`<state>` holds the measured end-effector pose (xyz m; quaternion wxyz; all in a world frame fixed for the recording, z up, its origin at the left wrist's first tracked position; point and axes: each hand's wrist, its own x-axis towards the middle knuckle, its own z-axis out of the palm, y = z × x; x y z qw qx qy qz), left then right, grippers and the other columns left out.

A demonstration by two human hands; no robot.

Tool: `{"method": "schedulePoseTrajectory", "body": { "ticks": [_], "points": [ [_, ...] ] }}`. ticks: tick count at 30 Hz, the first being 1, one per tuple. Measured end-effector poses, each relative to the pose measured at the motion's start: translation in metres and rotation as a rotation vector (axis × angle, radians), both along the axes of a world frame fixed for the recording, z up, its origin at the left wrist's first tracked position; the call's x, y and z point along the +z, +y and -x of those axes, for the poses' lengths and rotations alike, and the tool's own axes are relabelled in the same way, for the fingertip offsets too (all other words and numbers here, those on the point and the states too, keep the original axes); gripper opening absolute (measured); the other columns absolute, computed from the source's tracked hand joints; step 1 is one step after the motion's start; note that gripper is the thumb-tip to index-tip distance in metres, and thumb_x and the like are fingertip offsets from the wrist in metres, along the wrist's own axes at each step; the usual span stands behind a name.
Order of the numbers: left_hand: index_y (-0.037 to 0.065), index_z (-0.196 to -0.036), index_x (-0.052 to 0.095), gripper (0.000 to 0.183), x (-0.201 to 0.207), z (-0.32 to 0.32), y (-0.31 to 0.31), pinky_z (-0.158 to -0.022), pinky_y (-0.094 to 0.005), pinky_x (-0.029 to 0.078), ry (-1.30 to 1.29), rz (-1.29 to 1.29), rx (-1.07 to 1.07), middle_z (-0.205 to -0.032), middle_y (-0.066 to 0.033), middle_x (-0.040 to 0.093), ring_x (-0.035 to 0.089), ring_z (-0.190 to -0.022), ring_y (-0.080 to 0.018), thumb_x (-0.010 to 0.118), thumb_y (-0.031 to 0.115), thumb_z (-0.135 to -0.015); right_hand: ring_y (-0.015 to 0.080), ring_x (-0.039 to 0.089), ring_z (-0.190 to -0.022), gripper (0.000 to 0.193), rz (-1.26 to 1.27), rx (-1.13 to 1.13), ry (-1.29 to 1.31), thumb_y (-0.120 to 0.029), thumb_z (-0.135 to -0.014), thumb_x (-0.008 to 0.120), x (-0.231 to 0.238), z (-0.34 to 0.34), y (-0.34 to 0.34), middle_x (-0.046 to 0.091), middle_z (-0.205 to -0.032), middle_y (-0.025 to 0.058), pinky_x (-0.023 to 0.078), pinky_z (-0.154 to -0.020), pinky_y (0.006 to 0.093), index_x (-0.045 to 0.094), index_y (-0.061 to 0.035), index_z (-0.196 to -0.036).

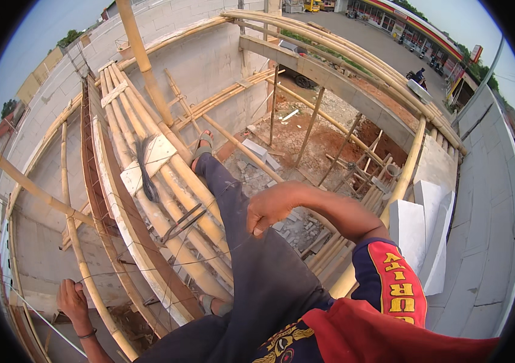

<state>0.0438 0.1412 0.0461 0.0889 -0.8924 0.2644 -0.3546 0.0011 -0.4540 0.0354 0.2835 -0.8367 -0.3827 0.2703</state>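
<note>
My left hand [73, 300] is low at the left, fingers curled, beyond the bamboo poles. My right hand [272, 209] is a fist above my right thigh. A thin dark wire [176, 264] runs between the two hands, and both grip it. Under the wire lies a wooden formwork board [133, 242], with a reddish steel rebar cage [95, 163] alongside. Dark pincers [182, 226] with two long handles rest on the bamboo platform [200, 209]. A bundle of black tie wire [143, 169] hangs over a pale board [159, 154] on the same poles.
My sandalled foot [203, 145] stands at the platform's far side. Far below is rubble ground [306, 130] with upright props. White blocks [417, 221] are stacked at the right by a grey block wall [487, 242]. A bamboo upright [145, 66] rises ahead.
</note>
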Motion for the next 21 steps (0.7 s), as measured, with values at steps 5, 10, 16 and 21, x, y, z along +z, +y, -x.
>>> {"method": "schedulePoseTrajectory", "body": {
  "ticks": [5, 10, 16, 21],
  "points": [
    [0.005, -0.076, 0.045, 0.039, -0.030, 0.033, 0.033, -0.056, -0.0442, 0.041, 0.238, -0.111, 0.091, -0.072, -0.0122, 0.045, 0.051, -0.064, -0.0340, 0.052, 0.037, -0.098, 0.0282, 0.067, -0.075, 0.020, -0.275, -0.385, -0.270, -0.025, -0.093, 0.063, -0.014, -0.025, -0.004, 0.070, -0.082, 0.0103, 0.048, -0.066, 0.0391, 0.069, -0.0058, -0.095],
    [0.005, -0.078, 0.046, 0.032, -0.074, 0.064, 0.049, -0.060, -0.0456, 0.044, 0.432, 0.026, 0.140, -0.074, -0.0135, 0.048, 0.053, -0.067, -0.0357, 0.060, 0.029, -0.094, 0.0321, 0.067, -0.080, 0.021, -0.106, -0.349, -0.491, -0.026, -0.088, 0.068, -0.064, -0.047, 0.029, 0.069, -0.081, 0.0111, 0.049, -0.068, 0.0429, 0.069, -0.0067, -0.095],
    [0.003, -0.082, 0.055, 0.022, -0.131, 0.122, 0.092, -0.068, -0.0491, 0.047, 0.834, 0.090, 0.398, -0.082, -0.0164, 0.060, 0.059, -0.080, -0.0391, 0.064, 0.021, -0.090, 0.0261, 0.067, -0.082, 0.010, 0.062, -0.299, -0.719, -0.021, -0.084, 0.067, -0.161, -0.091, 0.072, 0.069, -0.080, 0.0057, 0.049, -0.073, 0.0411, 0.069, -0.0116, -0.083],
    [0.003, -0.090, 0.064, 0.017, -0.156, 0.147, 0.098, -0.075, -0.0487, 0.050, 1.154, -0.013, 0.387, -0.086, -0.0168, 0.065, 0.062, -0.088, -0.0380, 0.068, 0.019, -0.086, 0.0236, 0.066, -0.089, 0.007, 0.141, -0.280, -0.755, -0.021, -0.083, 0.067, -0.232, -0.114, 0.085, 0.067, -0.086, 0.0028, 0.048, -0.078, 0.0387, 0.071, -0.0148, -0.083]
  ]
}}
